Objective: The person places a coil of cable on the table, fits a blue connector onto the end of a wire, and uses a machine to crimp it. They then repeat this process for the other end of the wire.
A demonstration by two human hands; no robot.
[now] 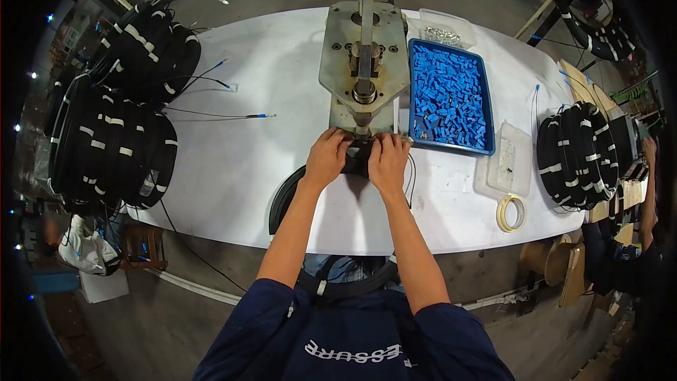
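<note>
Both hands are held close together at the foot of the press (364,56), the left hand (326,159) and the right hand (388,161) being parted by a narrow gap. The fingers are curled inward; whether they are clamped on a piece cannot be told, as the tips are hidden.

On the left, a wide stretch of white table (233,169) is seen between the left hand and the stacked coils (116,148), crossed by cable ends (261,116). Room is tighter on the right: the blue tray (451,147), filled with blue parts (448,88), is set just beside the right hand, and a clear box (518,147) and a tape roll (500,213) are placed farther out. The near edge is crossed by both forearms.

The arms are stretched forward and inward, with the backs of the hands turned up.

A black coil (283,200) is laid on the table under the grip; its curve is seen left of the left forearm, and dark material is shown between the hands, below the press head. A thin cable (412,183) is seen beside the right wrist, and a taped loop (352,288) is hung below the near edge, against the torso
</note>
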